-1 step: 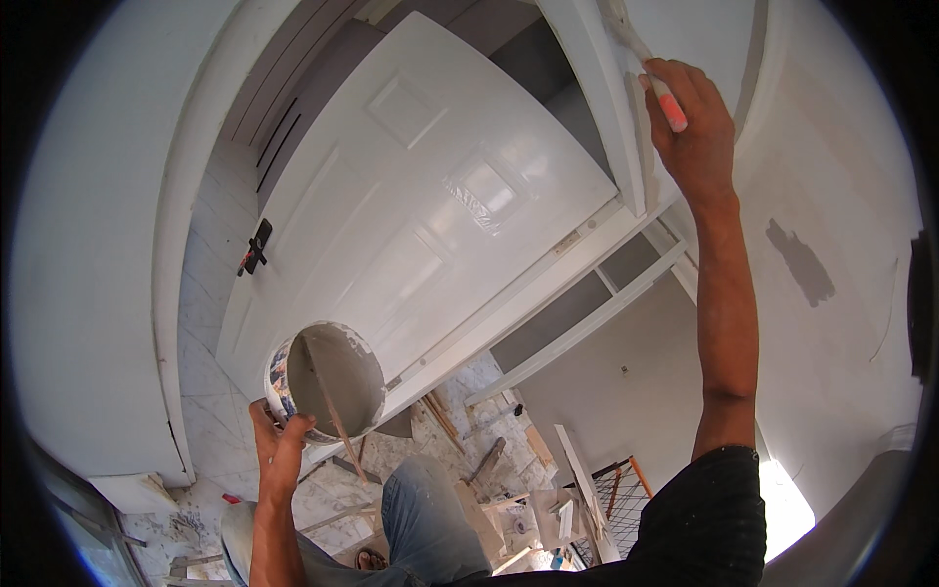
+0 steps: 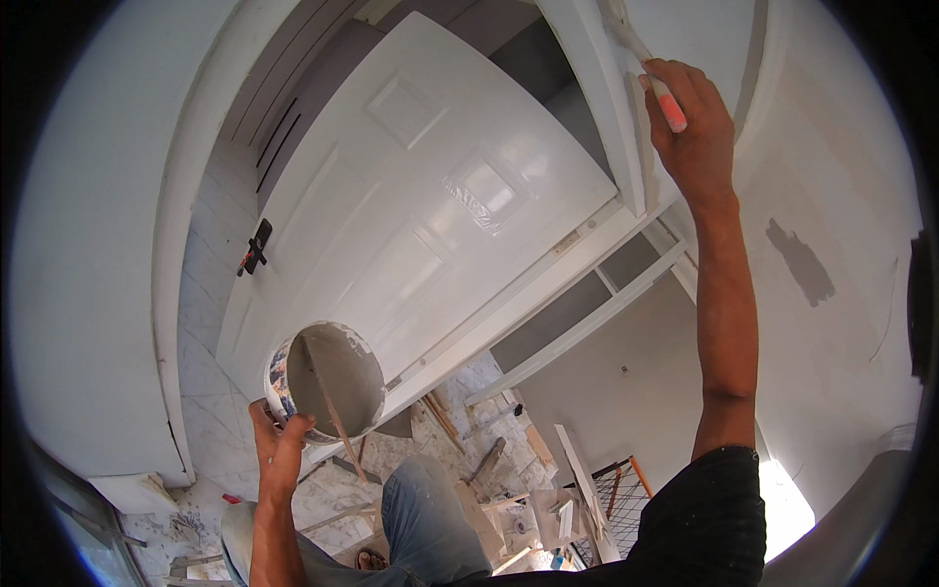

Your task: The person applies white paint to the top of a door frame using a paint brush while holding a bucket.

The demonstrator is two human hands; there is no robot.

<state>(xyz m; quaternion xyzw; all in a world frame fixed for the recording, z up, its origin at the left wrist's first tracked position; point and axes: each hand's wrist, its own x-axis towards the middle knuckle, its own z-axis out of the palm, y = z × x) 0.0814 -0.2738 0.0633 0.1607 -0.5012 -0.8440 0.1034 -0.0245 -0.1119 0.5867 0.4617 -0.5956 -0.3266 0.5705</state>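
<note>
Paintbrush (image 2: pixel 636 43), to judge by its long, slim shape, sits high at the right of the view in the right hand (image 2: pixel 690 122), whose fingers are drawn in around the handle near its red end. Its long axis slants from that red end, down by the palm, up and to the left past the fingertips, so it tilts leftward off the line of the nearly vertical forearm; the head runs to the upper edge, and whether it touches the surface behind it I cannot tell. Far down and to the left of those fingers, with the panelled white door (image 2: pixel 411 196) filling much of the gap, is a round bucket (image 2: pixel 281 380) coated with grey inside, its mouth turned toward the view. The left hand (image 2: pixel 282 435) is much the nearer to it: thumb at the near rim, the other fingers gripping the left outer wall, partly hidden. A thin wooden stick (image 2: pixel 335 411) leans across the mouth and pokes out over the near rim. Beside the paintbrush, on its left, stands the white door frame (image 2: pixel 595 98); a dark grey patch (image 2: pixel 800 262) marks the wall right of the raised forearm. Below lie a bent knee in blue jeans (image 2: pixel 430 509) and scattered wood pieces on the tiled floor (image 2: pixel 210 342).
</note>
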